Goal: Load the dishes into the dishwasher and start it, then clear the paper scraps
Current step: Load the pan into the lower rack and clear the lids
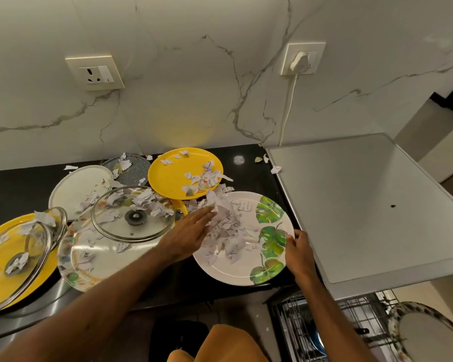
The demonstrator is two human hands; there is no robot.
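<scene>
White leaf-print plate [236, 267] sits with right rim pinched in right grip [297, 250]

The racked plate [426, 335] is cut off at bottom right.

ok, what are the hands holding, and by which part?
Right hand grips the leaf-print plate by its right rim. Left hand holds nothing; its straight fingers lie on the paper scraps on that plate.
</scene>
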